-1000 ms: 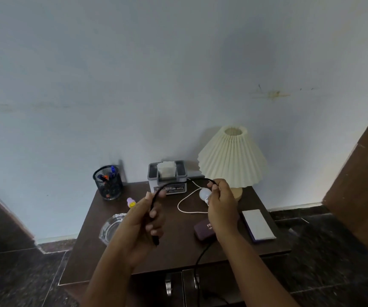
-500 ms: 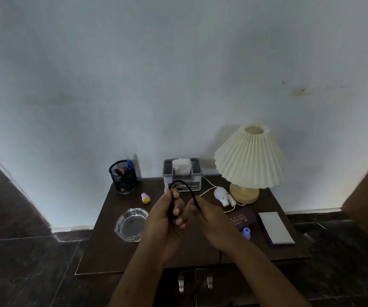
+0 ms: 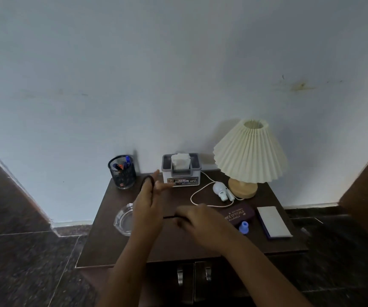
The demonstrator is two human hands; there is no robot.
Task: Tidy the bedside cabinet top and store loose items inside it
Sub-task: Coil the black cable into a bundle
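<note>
The left hand (image 3: 147, 207) stands upright at the centre of the frame, fingers nearly straight and spread, with a loop of the black cable (image 3: 148, 180) slung over them near the fingertips. Just right of it and lower, the right hand (image 3: 197, 220) is motion-blurred; its curled fingers pinch a short stretch of the same cable, which pokes out leftward toward the left wrist. Both hands hover over the dark top of the bedside cabinet (image 3: 178, 244).

At the back left of the top, a black mesh pen holder (image 3: 122, 173) holds pens (image 3: 127, 161). Right of it, a grey tissue box (image 3: 182, 171) has white tissues (image 3: 180, 160) sticking up. A glass ashtray (image 3: 124, 220) sits partly behind the left wrist.

Half a second ago the hands were bunched together on the cable; now they are apart, the left opened upward, the right lower and to the right.
</note>
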